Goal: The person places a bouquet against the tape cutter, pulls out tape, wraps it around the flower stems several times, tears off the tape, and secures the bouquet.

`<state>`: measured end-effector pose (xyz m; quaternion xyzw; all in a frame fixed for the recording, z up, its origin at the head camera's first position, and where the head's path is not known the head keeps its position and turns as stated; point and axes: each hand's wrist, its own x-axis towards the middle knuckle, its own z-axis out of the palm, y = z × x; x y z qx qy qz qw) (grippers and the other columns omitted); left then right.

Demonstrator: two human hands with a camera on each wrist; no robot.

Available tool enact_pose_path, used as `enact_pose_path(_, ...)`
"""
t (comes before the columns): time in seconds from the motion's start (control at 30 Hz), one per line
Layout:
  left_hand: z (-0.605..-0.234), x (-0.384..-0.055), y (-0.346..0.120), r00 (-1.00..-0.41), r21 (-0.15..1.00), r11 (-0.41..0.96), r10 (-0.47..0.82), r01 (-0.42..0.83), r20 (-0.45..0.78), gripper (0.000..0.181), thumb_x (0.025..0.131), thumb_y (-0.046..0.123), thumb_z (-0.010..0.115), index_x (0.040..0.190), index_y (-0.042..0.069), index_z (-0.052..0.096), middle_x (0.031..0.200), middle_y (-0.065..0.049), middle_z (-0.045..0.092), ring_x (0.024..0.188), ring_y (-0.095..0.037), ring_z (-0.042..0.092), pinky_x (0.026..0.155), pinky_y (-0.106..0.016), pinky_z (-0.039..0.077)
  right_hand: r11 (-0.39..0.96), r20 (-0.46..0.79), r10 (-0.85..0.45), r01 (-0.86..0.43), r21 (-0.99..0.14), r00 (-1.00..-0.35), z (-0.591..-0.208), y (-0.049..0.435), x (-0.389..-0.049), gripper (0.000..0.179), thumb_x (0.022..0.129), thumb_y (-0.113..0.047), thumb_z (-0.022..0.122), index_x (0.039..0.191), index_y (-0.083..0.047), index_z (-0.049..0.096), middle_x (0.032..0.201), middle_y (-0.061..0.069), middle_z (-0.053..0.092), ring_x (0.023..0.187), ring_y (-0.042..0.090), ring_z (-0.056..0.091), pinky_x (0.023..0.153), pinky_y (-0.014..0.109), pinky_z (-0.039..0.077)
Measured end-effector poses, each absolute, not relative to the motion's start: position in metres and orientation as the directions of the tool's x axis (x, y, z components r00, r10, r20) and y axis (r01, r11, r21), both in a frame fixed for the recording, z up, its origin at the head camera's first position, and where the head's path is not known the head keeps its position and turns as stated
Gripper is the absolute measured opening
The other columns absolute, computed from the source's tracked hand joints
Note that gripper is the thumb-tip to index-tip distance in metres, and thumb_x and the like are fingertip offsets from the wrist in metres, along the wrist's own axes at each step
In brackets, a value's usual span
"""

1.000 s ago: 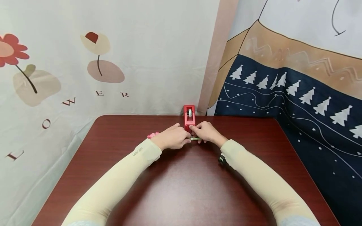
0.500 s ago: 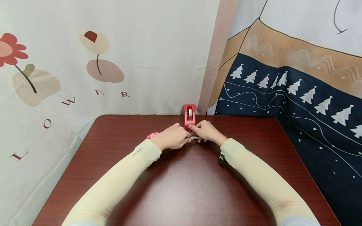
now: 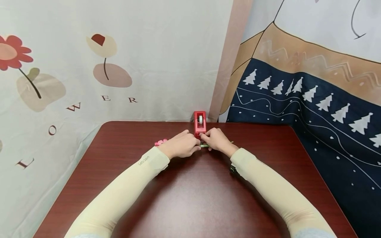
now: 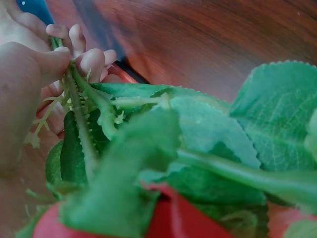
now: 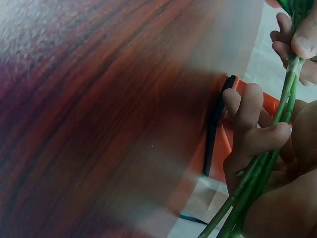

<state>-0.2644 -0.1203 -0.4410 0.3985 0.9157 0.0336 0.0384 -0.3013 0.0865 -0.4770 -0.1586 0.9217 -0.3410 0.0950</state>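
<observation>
Between my hands, near the table's far edge, lies a bunch of cut flowers with green stems (image 5: pixel 252 171). My left hand (image 3: pixel 183 144) pinches the stems between thumb and fingers, close under the broad toothed leaves (image 4: pixel 277 106). Pink blooms (image 3: pixel 160 142) stick out left of this hand. My right hand (image 3: pixel 218 138) has its fingers curled round the lower stems, whose ends poke out beyond it on the right. Just behind the hands stands a red tape dispenser (image 3: pixel 200 118) with its roll inside; the right thumb is at its front end. I cannot tell whether tape is on the stems.
The dark red wooden table (image 3: pixel 196 198) reaches back to a pale printed curtain (image 3: pixel 166 66). A navy cloth with white trees (image 3: pixel 268 102) hangs to the right. Both forearms wear cream sleeves (image 3: pixel 128 188).
My right hand has shifted slightly on the stems, and a stem end now shows to its right. My left hand and the tape dispenser look the same.
</observation>
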Motion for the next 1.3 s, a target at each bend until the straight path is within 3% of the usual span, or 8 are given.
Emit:
enact_pose_path(0.6, -0.438, -0.263, -0.119, -0.683, 0.075, 0.684, 0.729, 0.726, -0.043, 0.024, 0.110, 0.032, 0.069, 0.091, 0.019, 0.075, 0.074, 0.006, 0.070, 0.081, -0.013, 0.069, 0.089, -0.040, 0.043, 0.727, -0.054, -0.350, -0.235, -0.646, -0.935, -0.478, 0.083, -0.302, 0.038, 0.108, -0.028, 0.062, 0.080, -0.016, 0.083, 0.053, 0.000, 0.066, 0.048, 0.015, 0.069, 0.050, 0.024, 0.045)
enact_pose_path(0.93, -0.436, -0.263, -0.122, -0.683, 0.056, 0.683, 0.730, 0.728, -0.030, 0.026, 0.110, 0.031, 0.068, 0.088, 0.020, 0.073, 0.071, 0.006, 0.067, 0.079, -0.014, 0.070, 0.089, -0.041, 0.044, 0.721, 0.052, -0.389, -0.339, -0.604, -0.920, -0.479, 0.081, -0.300, 0.045, 0.101, -0.020, 0.057, 0.058, -0.015, 0.068, 0.045, -0.004, 0.055, 0.042, 0.012, 0.059, 0.046, 0.025, 0.040)
enact_pose_path(1.1, -0.436, -0.263, -0.124, -0.682, 0.038, 0.681, 0.732, 0.731, -0.011, 0.026, 0.110, 0.033, 0.068, 0.087, 0.020, 0.073, 0.069, 0.006, 0.066, 0.081, -0.016, 0.071, 0.089, -0.041, 0.045, 0.721, 0.065, -0.371, -0.332, -0.608, -0.926, -0.480, 0.079, -0.300, 0.042, 0.100, -0.019, 0.059, 0.060, -0.014, 0.073, 0.045, -0.006, 0.056, 0.042, 0.011, 0.059, 0.047, 0.024, 0.041)
enact_pose_path(1.3, -0.436, -0.263, -0.124, -0.679, 0.029, 0.679, 0.734, 0.733, -0.024, 0.026, 0.109, 0.033, 0.069, 0.087, 0.021, 0.073, 0.072, 0.006, 0.069, 0.081, -0.015, 0.072, 0.089, -0.041, 0.045, 0.719, 0.110, -0.373, -0.362, -0.594, -0.921, -0.487, 0.078, -0.299, 0.041, 0.101, -0.018, 0.061, 0.061, -0.017, 0.073, 0.050, -0.009, 0.050, 0.057, 0.011, 0.052, 0.053, 0.025, 0.038)
